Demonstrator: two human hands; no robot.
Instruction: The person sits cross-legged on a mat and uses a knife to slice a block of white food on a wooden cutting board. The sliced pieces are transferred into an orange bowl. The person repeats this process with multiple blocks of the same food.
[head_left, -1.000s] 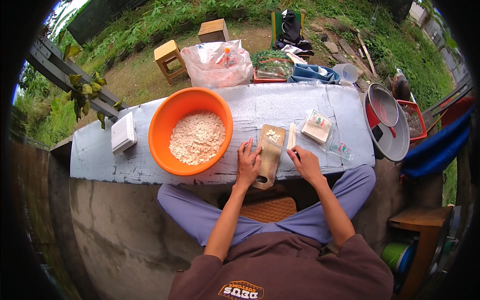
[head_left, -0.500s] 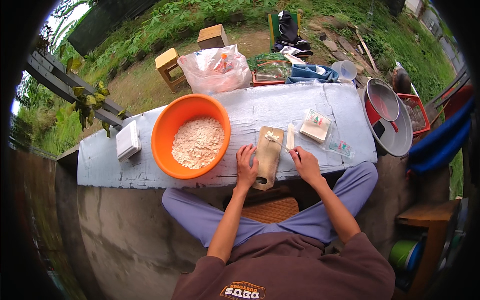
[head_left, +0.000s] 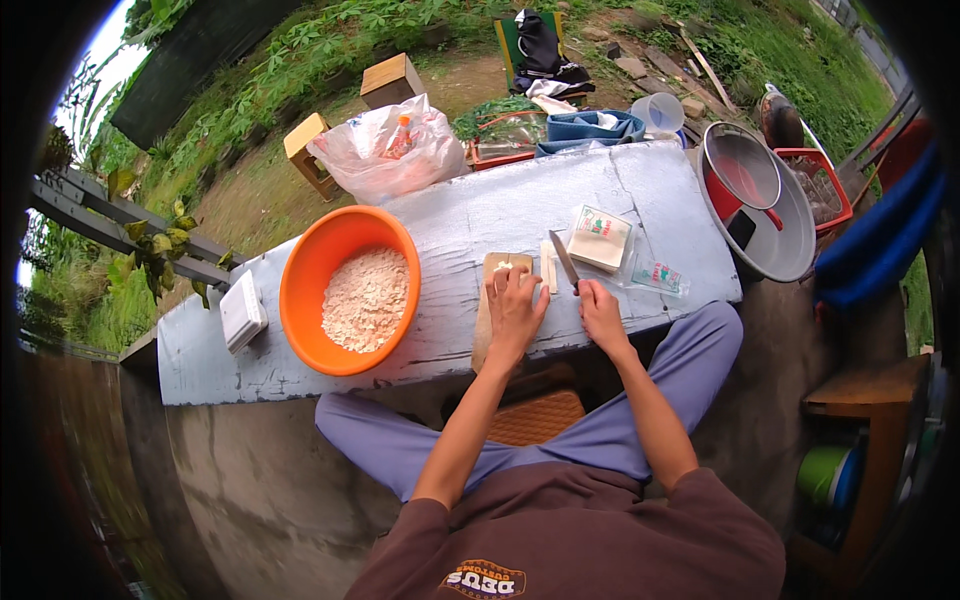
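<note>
My right hand (head_left: 600, 314) grips a knife (head_left: 564, 262) by its handle, the blade pointing up and left, off the board. My left hand (head_left: 514, 312) reaches over a narrow wooden cutting board (head_left: 483, 335), its fingers bent down around small chopped white pieces (head_left: 503, 266) at the far end. The fingers partly hide these pieces. Between board and knife lie pale white strips (head_left: 547, 268). Beyond the knife sits a white block in printed packaging (head_left: 600, 240), with a clear plastic wrapper (head_left: 658, 277) beside it.
An orange basin (head_left: 291, 300) holding pale flakes stands left of the board, and a white lidded box (head_left: 243, 312) farther left. Along the table's far edge is a plastic bag (head_left: 350, 160). A grey tub (head_left: 790, 255) with a strainer (head_left: 741, 165) stands at the right.
The knife has lifted off the board and swung to the right. My left hand has moved from the board's left edge onto the chopped pieces. The whole view has turned slightly.
</note>
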